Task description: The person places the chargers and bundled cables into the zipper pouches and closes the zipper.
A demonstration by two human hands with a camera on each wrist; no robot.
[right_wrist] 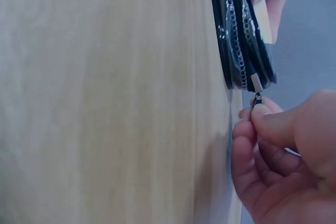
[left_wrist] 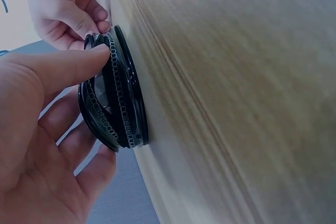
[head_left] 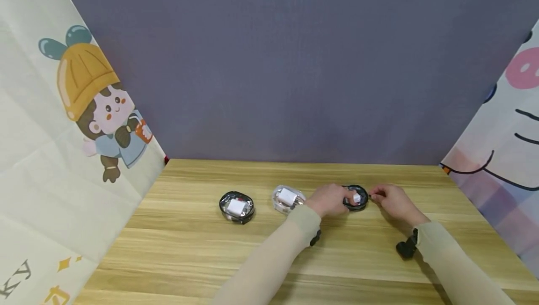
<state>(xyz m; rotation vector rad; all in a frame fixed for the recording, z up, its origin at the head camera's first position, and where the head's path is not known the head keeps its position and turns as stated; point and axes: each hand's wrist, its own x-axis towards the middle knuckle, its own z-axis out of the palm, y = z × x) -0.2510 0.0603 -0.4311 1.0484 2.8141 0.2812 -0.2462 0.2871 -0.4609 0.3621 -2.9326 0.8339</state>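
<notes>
A small oval zippered pouch (head_left: 359, 204) with black trim and clear sides sits on the table, right of the middle. My left hand (head_left: 330, 200) grips it from the left, the thumb (left_wrist: 79, 66) on its near side and the fingers curled round the far side. The right hand (right_wrist: 283, 156) pinches the small zipper pull (right_wrist: 257, 99) between thumb and forefinger at the pouch's right end. Something white (right_wrist: 262, 19) shows at the pouch's top. Black zipper teeth run around its side in both wrist views.
Left of my hands lie a white-trimmed clear pouch (head_left: 278, 204) and a black-trimmed clear pouch (head_left: 248, 216), each with a white piece visible. The wooden table (head_left: 189, 258) meets a grey back panel (head_left: 269, 85). Printed cloths hang at both sides.
</notes>
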